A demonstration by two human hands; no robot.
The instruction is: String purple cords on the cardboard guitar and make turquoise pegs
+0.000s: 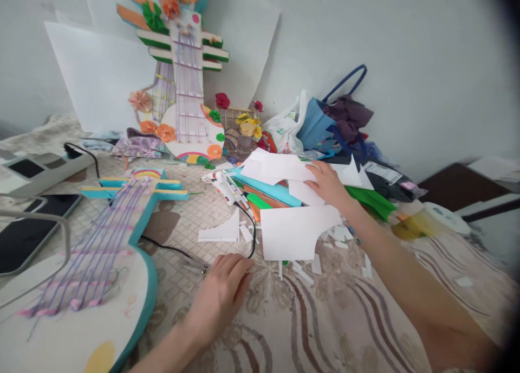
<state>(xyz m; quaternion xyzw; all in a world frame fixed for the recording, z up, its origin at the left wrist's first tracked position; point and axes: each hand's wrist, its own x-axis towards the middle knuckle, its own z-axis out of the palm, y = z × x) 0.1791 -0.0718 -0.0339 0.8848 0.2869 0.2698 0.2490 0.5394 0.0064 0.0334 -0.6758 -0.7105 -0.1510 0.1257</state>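
My left hand (223, 289) rests low over the patterned tablecloth, palm down, fingers bent and close together. A small metal tool with a pivot (202, 268) sticks out beside its knuckles; whatever lies under the palm is hidden. Stretched out farther off, my right hand (328, 184) touches a pile of white sheet pieces (280, 167), its fingers apart. Below it lies a large white cut piece (288, 235) with a curved edge. To the left are a smaller curved offcut (221, 229) and a white glue gun (221, 183) with a black cord.
A guitar-shaped craft (142, 275) with purple strings fills the left side. Another decorated one (189, 91) stands against the wall. A dark phone (36, 226) lies at far left. Bags (320, 123), a green sheet (374, 202) and a tape roll (444, 217) are behind and right, with scraps (341, 235) nearby.
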